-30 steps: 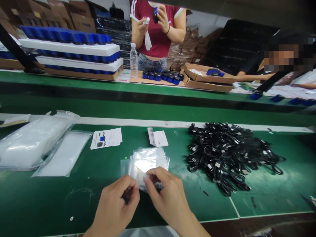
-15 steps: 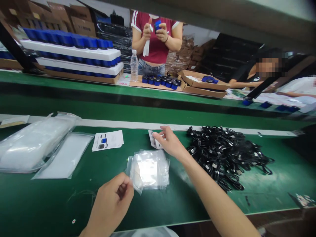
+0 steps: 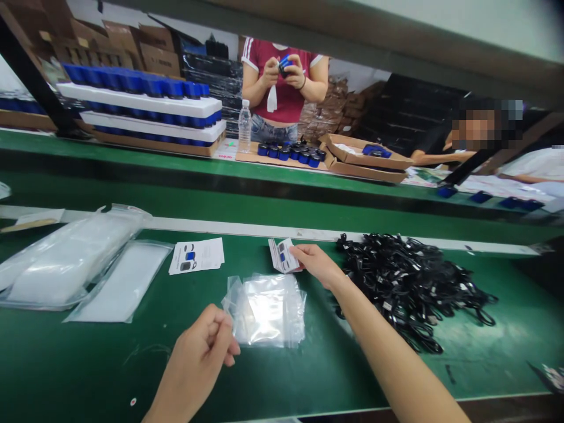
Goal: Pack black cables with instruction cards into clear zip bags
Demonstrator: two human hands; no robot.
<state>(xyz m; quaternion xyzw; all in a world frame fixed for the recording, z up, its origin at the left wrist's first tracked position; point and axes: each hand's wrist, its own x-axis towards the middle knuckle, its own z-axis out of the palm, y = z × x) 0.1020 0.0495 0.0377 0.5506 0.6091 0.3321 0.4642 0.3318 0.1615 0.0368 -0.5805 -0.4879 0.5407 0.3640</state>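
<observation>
My right hand (image 3: 315, 262) pinches the right edge of a folded printed leaflet (image 3: 282, 254) that stands partly fanned, just behind a pile of clear plastic zip bags (image 3: 268, 308). At the left side of that pile, the curled fingers of my left hand (image 3: 205, 341) close on the edge of a plastic bag; the fingertips are partly hidden. More printed leaflets (image 3: 197, 256) lie flat to the left of the bags. A large heap of black cables (image 3: 405, 282) spreads to the right of my right forearm.
Bulky clear plastic packs (image 3: 74, 252) lie on the left of the green table (image 3: 110, 370). Across a raised ledge, a person (image 3: 282, 88) handles a blue item behind a bottle (image 3: 245, 126), small blue jars (image 3: 291, 154) and cardboard trays (image 3: 365, 167). Another person sits at right.
My right hand has drawn the leaflet's right side outward, so its printed face now shows. My left hand stays by the bags, its fingers shifted slightly. The person opposite has turned the blue item.
</observation>
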